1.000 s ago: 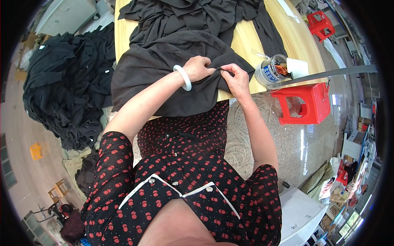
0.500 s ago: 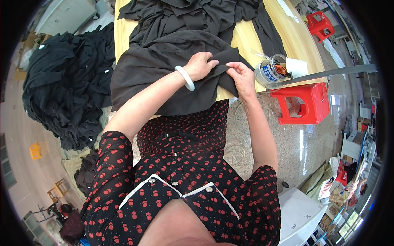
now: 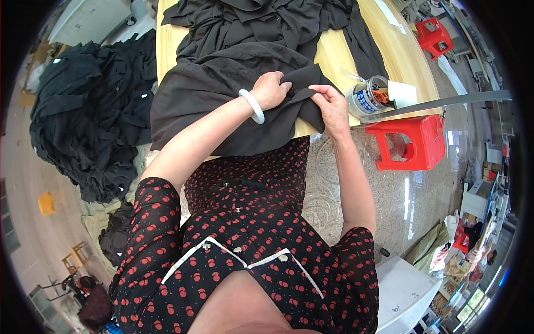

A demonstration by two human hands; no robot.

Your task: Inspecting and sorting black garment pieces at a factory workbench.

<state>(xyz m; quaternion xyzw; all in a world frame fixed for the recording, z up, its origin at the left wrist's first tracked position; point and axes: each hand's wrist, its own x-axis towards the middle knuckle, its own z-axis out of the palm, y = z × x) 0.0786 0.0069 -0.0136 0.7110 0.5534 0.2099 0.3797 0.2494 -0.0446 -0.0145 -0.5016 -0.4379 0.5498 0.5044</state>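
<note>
A black garment (image 3: 222, 94) lies spread over the near end of a wooden table (image 3: 400, 61), hanging over its front edge. My left hand (image 3: 271, 89), with a white bangle on the wrist, pinches a fold of the garment near its right side. My right hand (image 3: 331, 106) grips the same edge of the black cloth just to the right, thumb on top. More black garments (image 3: 261, 22) lie crumpled farther back on the table.
A clear plastic jar (image 3: 367, 97) with small items and a white card stand at the table's right edge. A long grey ruler (image 3: 445, 103) juts off it above a red plastic stool (image 3: 411, 142). A big heap of black garments (image 3: 89, 117) covers the floor on the left.
My right hand has slid a little right and down along the cloth edge, drawing it away from my left hand, which stays pinching the fold.
</note>
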